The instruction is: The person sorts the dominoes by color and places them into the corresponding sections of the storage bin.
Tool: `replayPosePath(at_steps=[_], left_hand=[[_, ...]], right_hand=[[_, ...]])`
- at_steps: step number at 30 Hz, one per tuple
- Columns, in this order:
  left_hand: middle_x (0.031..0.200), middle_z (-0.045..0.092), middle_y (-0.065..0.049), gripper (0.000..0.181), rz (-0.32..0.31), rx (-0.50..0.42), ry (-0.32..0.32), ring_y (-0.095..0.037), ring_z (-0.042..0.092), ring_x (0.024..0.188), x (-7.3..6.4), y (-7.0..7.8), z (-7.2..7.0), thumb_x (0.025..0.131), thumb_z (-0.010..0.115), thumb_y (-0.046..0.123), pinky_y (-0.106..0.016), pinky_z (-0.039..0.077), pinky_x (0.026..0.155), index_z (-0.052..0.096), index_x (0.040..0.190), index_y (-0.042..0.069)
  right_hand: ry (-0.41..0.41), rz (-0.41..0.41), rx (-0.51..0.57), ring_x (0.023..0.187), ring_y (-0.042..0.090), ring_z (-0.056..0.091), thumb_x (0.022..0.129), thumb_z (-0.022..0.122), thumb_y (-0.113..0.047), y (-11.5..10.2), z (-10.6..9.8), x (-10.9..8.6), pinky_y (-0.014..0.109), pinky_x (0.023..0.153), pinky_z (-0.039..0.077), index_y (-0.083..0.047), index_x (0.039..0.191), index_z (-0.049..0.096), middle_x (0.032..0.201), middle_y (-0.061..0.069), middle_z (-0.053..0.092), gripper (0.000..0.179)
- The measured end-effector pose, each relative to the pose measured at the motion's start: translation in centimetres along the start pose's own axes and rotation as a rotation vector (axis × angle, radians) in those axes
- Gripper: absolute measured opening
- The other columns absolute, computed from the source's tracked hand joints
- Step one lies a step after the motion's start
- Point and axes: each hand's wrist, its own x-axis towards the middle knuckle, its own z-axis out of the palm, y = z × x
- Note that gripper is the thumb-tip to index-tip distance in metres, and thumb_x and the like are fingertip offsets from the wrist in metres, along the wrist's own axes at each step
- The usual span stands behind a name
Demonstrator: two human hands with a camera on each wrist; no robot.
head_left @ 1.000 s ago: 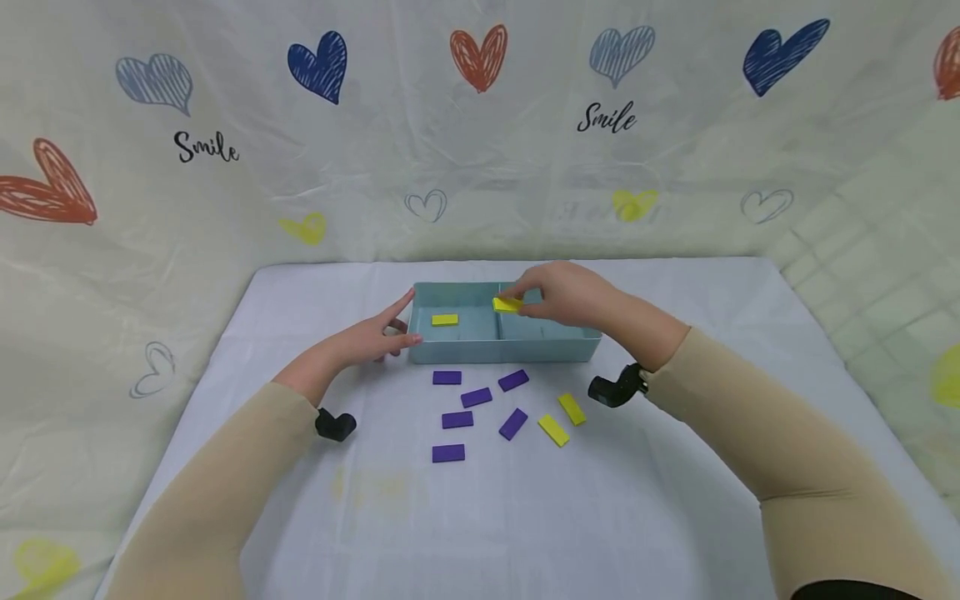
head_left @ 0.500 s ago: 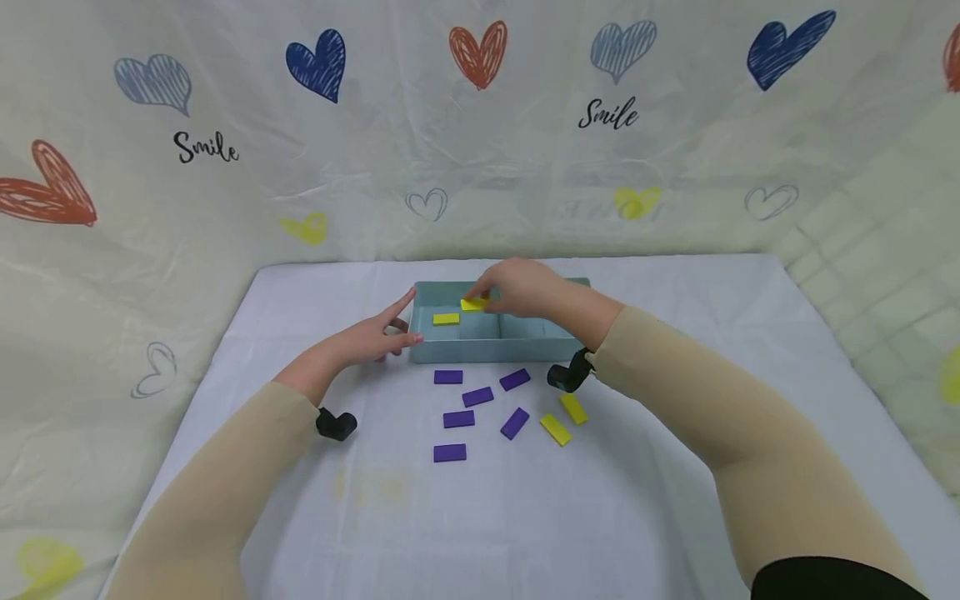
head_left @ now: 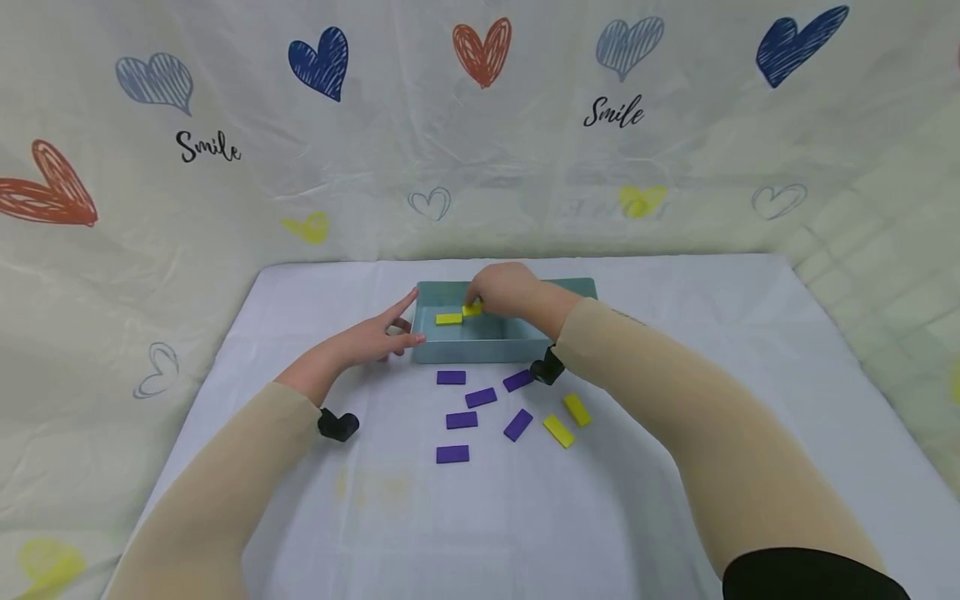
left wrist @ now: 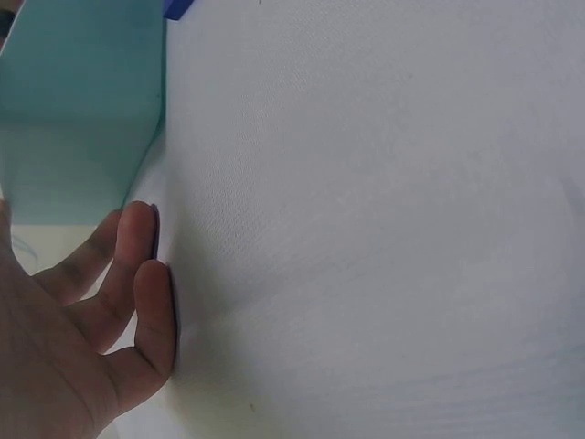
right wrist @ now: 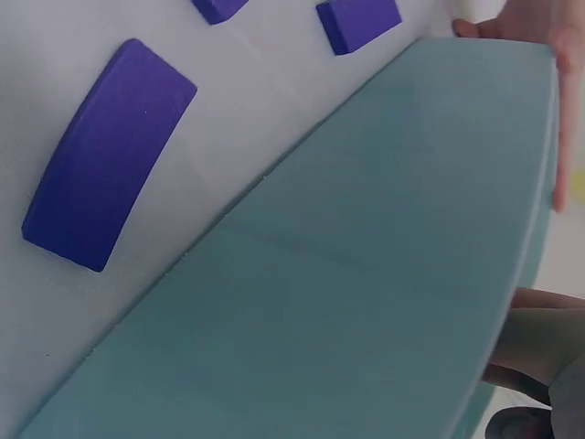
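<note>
Block [head_left: 472, 310], yellow, sits in left part of blue-green tray [head_left: 480, 351], left of right hand [head_left: 504, 287] and at its fingertips. Right hand nearer by far: fingers curled down, pinching block's right end; contact with tray floor, can't tell. Long axis runs left-right, roughly parallel to tray's long side, left end toward second yellow block [head_left: 449, 319] just beside. Left hand [head_left: 371, 340]: thumb and index spread against tray's left end.

A white table [head_left: 360, 517] bears 1 teal box [head_left: 480, 352], 6 purple blocks [head_left: 461, 420], 2 yellow blocks [head_left: 558, 431].
</note>
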Motion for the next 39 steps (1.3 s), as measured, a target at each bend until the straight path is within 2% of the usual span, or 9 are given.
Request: replayPosePath(at_steps=[9,22,32,39], left_hand=[[0.145,0.043,-0.009,0.090,0.000,-0.006,0.001,-0.026,0.060,0.106,-0.2,0.0,-0.1,0.093,0.061,0.056,-0.045,0.047,0.094,-0.007,0.150,0.059],[0.146,0.043,-0.009,0.090,0.007,0.002,0.007,-0.026,0.061,0.106,-0.1,0.0,-0.1,0.091,0.061,0.059,-0.045,0.048,0.093,-0.007,0.149,0.060],[0.145,0.043,-0.010,0.090,0.019,-0.002,0.012,-0.026,0.062,0.105,-0.4,-0.3,-0.2,0.092,0.061,0.058,-0.045,0.048,0.093,-0.007,0.151,0.058],[0.147,0.042,-0.011,0.091,0.004,0.013,0.009,-0.027,0.060,0.106,-0.1,-0.1,-0.1,0.092,0.061,0.058,-0.046,0.047,0.094,-0.008,0.150,0.058]], right_hand=[[-0.037,-0.024,-0.130,0.113,0.019,0.058,0.098,0.056,-0.009,-0.6,0.6,1.3,0.037,0.099,0.046,-0.026,0.121,0.074,0.126,-0.003,0.066,0.033],[-0.046,-0.055,-0.171,0.111,0.020,0.060,0.100,0.056,-0.011,-0.9,1.6,1.9,0.038,0.099,0.047,-0.023,0.124,0.072,0.125,0.000,0.067,0.031],[-0.016,-0.058,-0.080,0.118,0.020,0.058,0.096,0.065,-0.016,-0.7,0.4,1.4,0.038,0.101,0.046,-0.023,0.125,0.071,0.128,-0.002,0.065,0.031],[0.010,-0.029,0.053,0.098,0.016,0.057,0.094,0.067,-0.021,0.4,-0.9,-0.1,0.034,0.089,0.048,-0.020,0.127,0.070,0.110,-0.002,0.067,0.033]])
